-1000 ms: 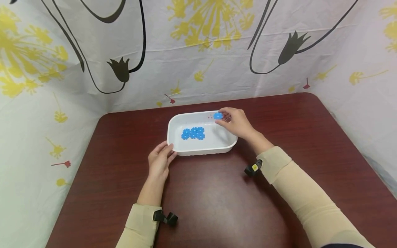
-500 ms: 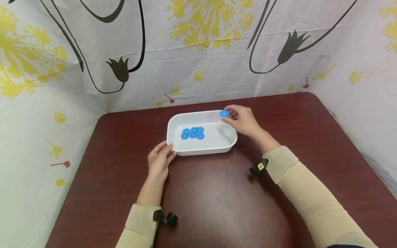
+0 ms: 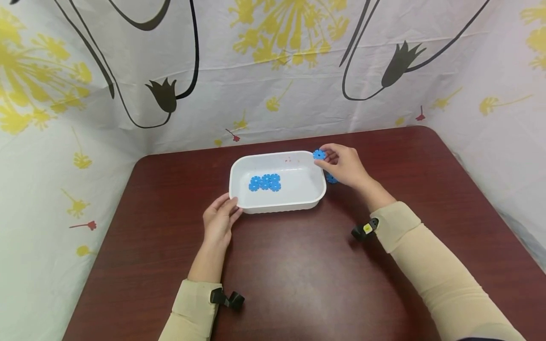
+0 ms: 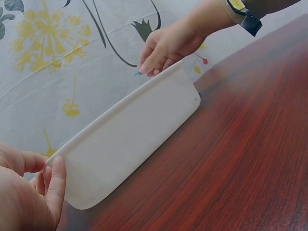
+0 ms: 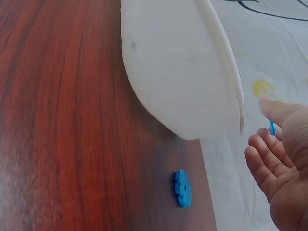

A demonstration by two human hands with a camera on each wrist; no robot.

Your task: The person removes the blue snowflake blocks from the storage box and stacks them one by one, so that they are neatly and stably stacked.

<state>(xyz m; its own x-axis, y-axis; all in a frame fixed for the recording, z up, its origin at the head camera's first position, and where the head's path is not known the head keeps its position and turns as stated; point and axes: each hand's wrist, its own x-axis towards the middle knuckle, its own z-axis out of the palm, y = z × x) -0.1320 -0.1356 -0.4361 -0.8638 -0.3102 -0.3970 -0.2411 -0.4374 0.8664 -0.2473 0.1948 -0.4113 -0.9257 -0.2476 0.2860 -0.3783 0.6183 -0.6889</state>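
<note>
My left hand [image 3: 219,219] grips the near left corner of a white plastic tray [image 3: 279,208], thumb on the rim in the left wrist view. Inside the tray, left of its middle, lie several blue snowflake discs [image 3: 265,183] in a flat cluster. Over the far right corner, my right hand [image 3: 346,166] pinches another blue snowflake disc [image 3: 319,155] between thumb and fingers. On the table just right of the tray there is blue snowflake disc material [image 5: 182,188], partly hidden by the right hand in the head view; whether it is one disc or a stack, I cannot tell.
The dark red wooden table [image 3: 273,265] has rounded far corners. Behind it and at both sides hangs a white cloth [image 3: 264,109] with yellow and dark flower prints. A black wrist camera [image 3: 364,229] sits at the right cuff, another wrist camera [image 3: 227,299] at the left.
My right hand has moved to the right with the pinched disc, from above the tray's inside to its right rim. Blue beside the tray has come into view. The left hand stays put.
</note>
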